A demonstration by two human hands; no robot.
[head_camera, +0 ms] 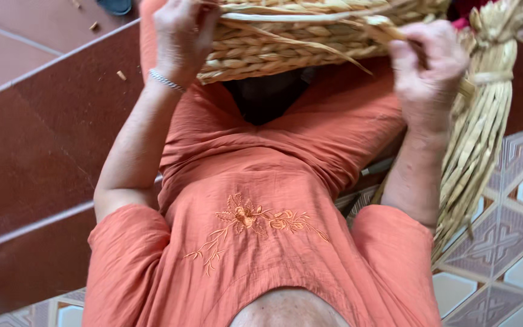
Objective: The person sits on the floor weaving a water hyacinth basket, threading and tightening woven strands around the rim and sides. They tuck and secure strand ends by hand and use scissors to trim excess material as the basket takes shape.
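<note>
A woven straw basket [286, 42] rests on my lap at the top of the view, its braided side facing me. My left hand [183, 36], with a silver bracelet on the wrist, grips the basket's left rim. My right hand [428, 72] pinches a loose straw strand [334, 51] that runs from the basket's right side. A bundle of dried straw stalks [476, 127], tied near its top, hangs just right of my right forearm.
I sit in an orange embroidered dress [255, 200]. Dark red floor tiles [37, 139] lie to the left, with small straw scraps [121, 75] on them. Patterned grey and white tiles [516, 242] cover the floor at right.
</note>
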